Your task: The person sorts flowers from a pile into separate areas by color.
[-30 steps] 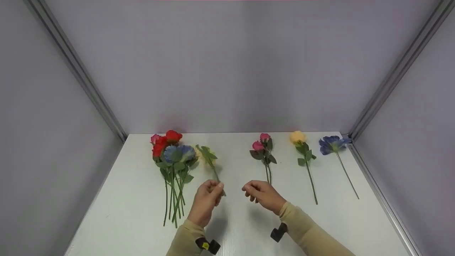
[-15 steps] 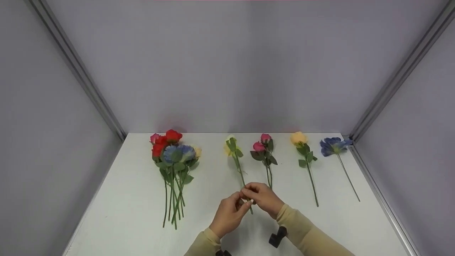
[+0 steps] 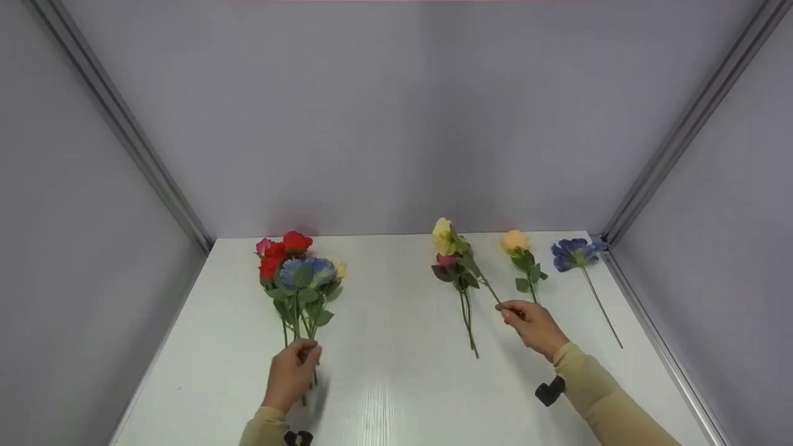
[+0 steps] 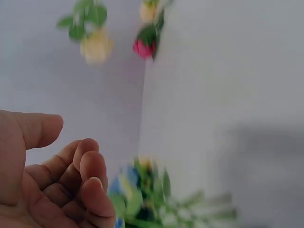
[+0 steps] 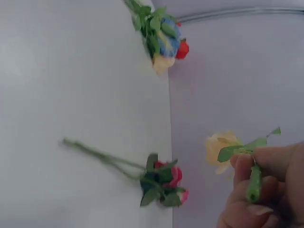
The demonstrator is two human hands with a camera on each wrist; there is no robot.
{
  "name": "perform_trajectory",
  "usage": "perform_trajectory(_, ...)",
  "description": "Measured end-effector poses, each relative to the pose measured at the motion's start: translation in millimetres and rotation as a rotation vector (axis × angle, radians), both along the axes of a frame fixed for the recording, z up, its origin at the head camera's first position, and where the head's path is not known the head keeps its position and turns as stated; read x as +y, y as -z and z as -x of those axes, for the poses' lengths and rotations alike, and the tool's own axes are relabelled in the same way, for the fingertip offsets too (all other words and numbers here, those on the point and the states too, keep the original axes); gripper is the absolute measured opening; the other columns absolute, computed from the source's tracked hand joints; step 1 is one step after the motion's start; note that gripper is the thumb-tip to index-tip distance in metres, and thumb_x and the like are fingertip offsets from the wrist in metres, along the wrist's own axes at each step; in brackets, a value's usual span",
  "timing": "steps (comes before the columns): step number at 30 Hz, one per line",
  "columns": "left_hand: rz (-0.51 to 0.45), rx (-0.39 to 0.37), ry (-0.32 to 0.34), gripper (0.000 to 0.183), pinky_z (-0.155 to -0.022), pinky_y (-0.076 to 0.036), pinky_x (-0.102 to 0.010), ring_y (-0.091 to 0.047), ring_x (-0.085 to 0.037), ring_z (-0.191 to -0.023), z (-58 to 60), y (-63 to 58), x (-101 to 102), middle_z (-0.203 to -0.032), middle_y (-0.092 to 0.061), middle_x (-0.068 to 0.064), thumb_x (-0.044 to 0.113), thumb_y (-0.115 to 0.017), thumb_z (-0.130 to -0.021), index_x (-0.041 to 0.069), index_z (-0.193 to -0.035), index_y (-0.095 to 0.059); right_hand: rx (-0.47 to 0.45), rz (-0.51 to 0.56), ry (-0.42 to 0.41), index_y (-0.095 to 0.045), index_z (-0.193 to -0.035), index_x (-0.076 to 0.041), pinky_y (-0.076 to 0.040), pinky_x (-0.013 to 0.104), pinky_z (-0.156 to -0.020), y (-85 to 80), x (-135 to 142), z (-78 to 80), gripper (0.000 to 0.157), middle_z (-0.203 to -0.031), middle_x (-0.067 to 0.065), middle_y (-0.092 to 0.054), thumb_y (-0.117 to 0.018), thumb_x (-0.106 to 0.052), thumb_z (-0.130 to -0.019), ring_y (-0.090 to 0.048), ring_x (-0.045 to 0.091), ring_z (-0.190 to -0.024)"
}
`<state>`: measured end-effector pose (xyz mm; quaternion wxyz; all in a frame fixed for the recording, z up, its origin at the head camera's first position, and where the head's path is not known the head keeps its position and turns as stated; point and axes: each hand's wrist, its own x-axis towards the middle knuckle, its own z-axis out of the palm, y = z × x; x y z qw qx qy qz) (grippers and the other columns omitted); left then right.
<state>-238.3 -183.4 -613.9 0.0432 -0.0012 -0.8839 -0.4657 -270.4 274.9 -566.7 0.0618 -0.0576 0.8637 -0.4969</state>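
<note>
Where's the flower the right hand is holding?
In the head view, the yellow flower is right of centre, partly covering the pink flowers, its stem in the right hand.

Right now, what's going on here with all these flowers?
A person's right hand pinches the stem of a pale yellow flower, held up off the white table, its bloom overlapping the pink roses in the head view. Also in that view, the left hand, holding nothing, covers part of the mixed bunch. Farther right, a peach rose and a single blue flower lie on the table.
</note>
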Motion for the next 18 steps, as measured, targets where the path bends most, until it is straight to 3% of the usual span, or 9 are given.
perform_trajectory(2, -0.001, -0.041, -0.111, 0.020, -0.064, -0.044, -0.029, -0.053, -0.015, -0.075, 0.8, 4.5, -22, -0.086, -0.062, -0.004, 0.022, -0.060, -0.096, 0.005, -0.104, -0.066, 0.020, -0.038, 0.050, -0.058, -0.128, -0.002, -0.048, 0.043, -0.091, 3.2, 23, 1.7, 0.033, -0.124, 0.015, -0.060, -0.051, -0.021, -0.101, -0.060, 0.028, -0.108)
perform_trajectory(5, -0.048, -0.090, -0.188, 0.027, -0.066, -0.045, -0.029, -0.054, -0.018, -0.080, 1.1, 9.4, -43, -0.091, -0.061, -0.007, 0.025, -0.058, -0.097, 0.002, -0.108, -0.065, 0.019, -0.069, 0.103, -0.054, -0.132, 0.000, -0.048, 0.038, -0.088, 10.4, 48, 3.5, 0.037, -0.123, 0.017, -0.059, -0.048, -0.021, -0.102, -0.059, 0.026, -0.107)
perform_trajectory(8, -0.091, -0.111, -0.264, 0.028, -0.063, -0.046, -0.028, -0.057, -0.019, -0.080, 1.9, 15.7, -58, -0.091, -0.061, -0.009, 0.025, -0.057, -0.097, 0.001, -0.109, -0.064, 0.006, -0.067, 0.182, -0.052, -0.134, -0.001, -0.050, 0.030, -0.068, 20.2, 67, 4.8, 0.038, -0.117, 0.017, -0.060, -0.047, -0.022, -0.103, -0.059, 0.017, -0.080)
perform_trajectory(12, -0.094, -0.116, -0.359, 0.026, -0.061, -0.046, -0.027, -0.059, -0.018, -0.078, 4.9, 27.5, -73, -0.090, -0.062, -0.010, 0.023, -0.056, -0.097, 0.000, -0.106, -0.064, -0.014, -0.036, 0.247, -0.050, -0.135, 0.001, -0.042, 0.026, -0.047, 35.9, 84, 6.3, 0.037, -0.109, 0.020, -0.059, -0.044, -0.019, -0.104, -0.042, 0.009, -0.051)
perform_trajectory(18, -0.039, -0.116, -0.436, 0.026, -0.065, -0.044, -0.033, -0.055, -0.024, -0.078, 9.0, 50.4, -85, -0.088, -0.062, -0.013, 0.020, -0.056, -0.095, -0.004, -0.103, -0.064, -0.083, -0.084, 0.296, -0.049, -0.136, 0.001, -0.043, 0.027, -0.049, 64.5, 96, 5.0, 0.038, -0.112, 0.022, -0.058, -0.041, -0.018, -0.104, -0.043, 0.011, -0.054)
